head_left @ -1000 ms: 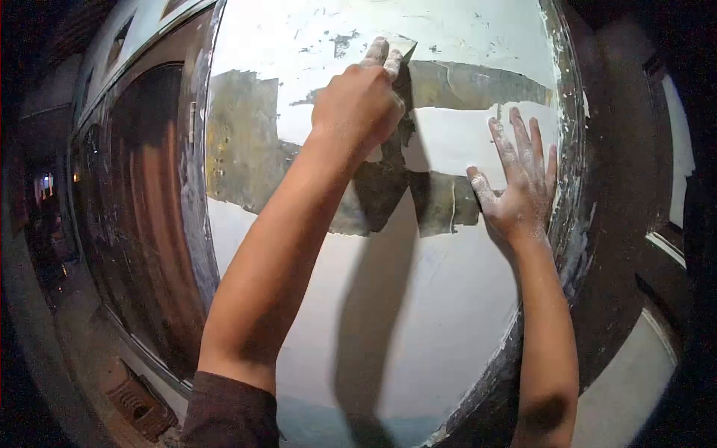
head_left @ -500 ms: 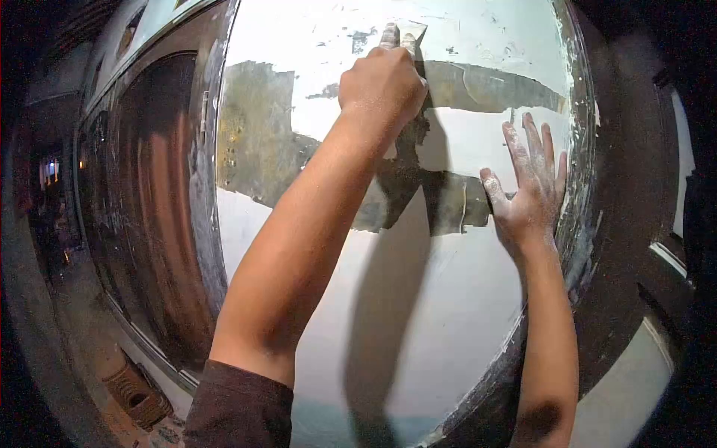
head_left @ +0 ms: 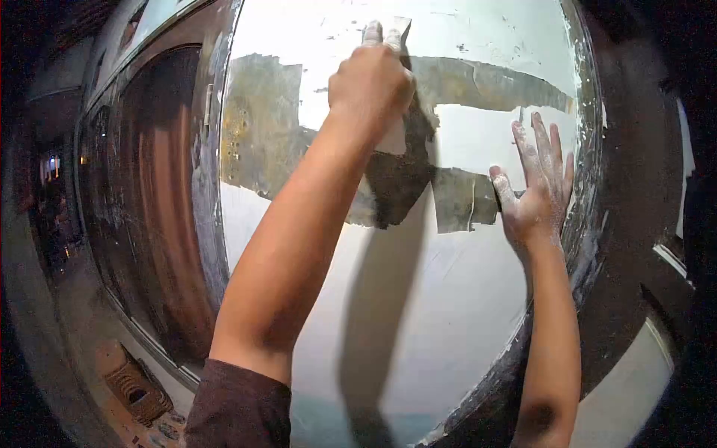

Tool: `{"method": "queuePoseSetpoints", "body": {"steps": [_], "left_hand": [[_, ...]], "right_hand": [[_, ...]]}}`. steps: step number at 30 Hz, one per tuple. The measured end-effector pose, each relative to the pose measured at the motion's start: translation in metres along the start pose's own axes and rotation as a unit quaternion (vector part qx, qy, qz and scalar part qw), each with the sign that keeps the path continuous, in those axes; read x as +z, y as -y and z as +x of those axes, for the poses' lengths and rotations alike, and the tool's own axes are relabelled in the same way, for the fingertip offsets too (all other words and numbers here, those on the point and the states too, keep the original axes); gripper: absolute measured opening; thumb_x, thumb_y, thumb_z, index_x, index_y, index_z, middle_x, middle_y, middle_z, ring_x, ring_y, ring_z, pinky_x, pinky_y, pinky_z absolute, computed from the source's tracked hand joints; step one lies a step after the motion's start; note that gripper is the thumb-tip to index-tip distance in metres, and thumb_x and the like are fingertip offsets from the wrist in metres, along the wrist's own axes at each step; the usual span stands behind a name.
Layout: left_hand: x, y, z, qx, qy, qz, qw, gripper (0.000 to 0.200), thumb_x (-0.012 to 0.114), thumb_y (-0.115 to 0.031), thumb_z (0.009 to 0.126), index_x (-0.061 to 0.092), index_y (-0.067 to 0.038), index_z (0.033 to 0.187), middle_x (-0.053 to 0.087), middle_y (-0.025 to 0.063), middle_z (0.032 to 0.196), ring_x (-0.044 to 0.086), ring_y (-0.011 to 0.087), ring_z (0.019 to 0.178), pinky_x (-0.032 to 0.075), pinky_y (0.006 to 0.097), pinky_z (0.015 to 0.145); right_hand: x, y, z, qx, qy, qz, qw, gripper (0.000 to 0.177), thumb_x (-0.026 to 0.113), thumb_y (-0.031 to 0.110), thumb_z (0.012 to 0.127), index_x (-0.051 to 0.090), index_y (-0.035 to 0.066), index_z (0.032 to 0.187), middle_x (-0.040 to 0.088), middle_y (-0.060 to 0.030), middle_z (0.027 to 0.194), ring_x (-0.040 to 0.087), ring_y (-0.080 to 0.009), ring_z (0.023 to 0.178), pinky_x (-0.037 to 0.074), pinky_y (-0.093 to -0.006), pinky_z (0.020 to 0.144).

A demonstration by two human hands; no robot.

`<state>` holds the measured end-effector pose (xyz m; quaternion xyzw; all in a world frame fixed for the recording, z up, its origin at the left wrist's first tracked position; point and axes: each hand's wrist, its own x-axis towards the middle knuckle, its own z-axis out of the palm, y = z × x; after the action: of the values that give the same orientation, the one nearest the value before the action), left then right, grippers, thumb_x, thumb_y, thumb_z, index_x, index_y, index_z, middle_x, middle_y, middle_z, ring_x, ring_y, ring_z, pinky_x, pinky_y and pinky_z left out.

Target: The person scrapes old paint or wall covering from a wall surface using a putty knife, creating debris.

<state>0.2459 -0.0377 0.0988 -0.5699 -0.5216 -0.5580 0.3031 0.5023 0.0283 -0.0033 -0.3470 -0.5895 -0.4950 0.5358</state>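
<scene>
White putty (head_left: 418,299) covers the wall save one grey band (head_left: 261,127); left hand (head_left: 371,78) clenches a putty knife (head_left: 396,30), right hand (head_left: 539,194) splayed flat.

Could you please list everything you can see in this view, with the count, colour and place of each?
wall: one, white coating with grey-olive bare patches, centre
scraper: one, pale blade, top centre, pressed to the wall
door: one, reddish-brown, left of the wall
frame: one, dark brown, right of the wall
block: one, brown, on the floor at lower left; blurred
sleeve: one, dark, bottom left, on the left arm
left hand: one, closed around the scraper, top centre
right hand: one, dusted white, fingers spread flat on the wall, right
</scene>
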Motion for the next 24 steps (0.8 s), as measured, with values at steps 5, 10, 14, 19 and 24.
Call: {"method": "queuePoseSetpoints", "body": {"steps": [5, 10, 14, 19, 24], "left_hand": [[-0.003, 0.03, -0.006, 0.01, -0.029, 0.05, 0.998, 0.03, 0.059, -0.019, 0.089, 0.076, -0.002, 0.106, 0.073, 0.0246, 0.115, 0.072, 0.0426, 0.107, 0.058, 0.0501, 0.092], [-0.003, 0.035, 0.026, 0.005, -0.054, 0.036, 0.998, 0.03, 0.06, -0.021, 0.089, 0.077, -0.003, 0.107, 0.072, 0.0253, 0.117, 0.072, 0.0425, 0.107, 0.058, 0.0509, 0.092], [-0.003, 0.047, 0.009, 0.029, -0.031, 0.05, 0.998, 0.033, 0.057, -0.018, 0.089, 0.074, 0.004, 0.108, 0.07, 0.0294, 0.117, 0.071, 0.0446, 0.108, 0.057, 0.0506, 0.096], [-0.019, 0.035, 0.019, 0.021, -0.027, 0.044, 0.998, 0.034, 0.054, -0.015, 0.091, 0.073, 0.005, 0.111, 0.071, 0.028, 0.118, 0.072, 0.0446, 0.107, 0.058, 0.0496, 0.094], [-0.018, 0.045, 0.03, 0.032, -0.016, 0.022, 0.999, 0.031, 0.056, -0.016, 0.093, 0.074, 0.004, 0.108, 0.072, 0.0272, 0.116, 0.072, 0.0443, 0.107, 0.058, 0.0494, 0.094]], "right_hand": [[0.0, 0.001, 0.0, 0.004, 0.006, -0.009, 1.0, 0.07, 0.072, 0.045, 0.09, 0.052, 0.027, 0.155, 0.036, 0.0001, 0.17, 0.025, -0.0287, 0.159, 0.011, -0.055, 0.129], [-0.002, 0.002, 0.001, -0.007, 0.006, -0.026, 1.0, 0.068, 0.068, 0.042, 0.092, 0.052, 0.023, 0.155, 0.038, -0.0038, 0.168, 0.025, -0.0316, 0.159, 0.013, -0.0572, 0.129], [-0.002, 0.002, 0.001, -0.005, 0.0, -0.007, 1.0, 0.067, 0.07, 0.042, 0.091, 0.053, 0.024, 0.154, 0.038, -0.0027, 0.169, 0.025, -0.0305, 0.159, 0.012, -0.0566, 0.129], [-0.002, 0.006, 0.002, 0.008, -0.006, 0.006, 1.0, 0.067, 0.073, 0.041, 0.09, 0.055, 0.025, 0.152, 0.038, -0.0014, 0.168, 0.026, -0.0294, 0.158, 0.012, -0.055, 0.129], [-0.004, 0.004, 0.0, 0.007, 0.003, 0.008, 1.0, 0.068, 0.072, 0.041, 0.09, 0.054, 0.024, 0.153, 0.038, -0.0014, 0.168, 0.025, -0.0288, 0.159, 0.011, -0.0548, 0.129]]}}
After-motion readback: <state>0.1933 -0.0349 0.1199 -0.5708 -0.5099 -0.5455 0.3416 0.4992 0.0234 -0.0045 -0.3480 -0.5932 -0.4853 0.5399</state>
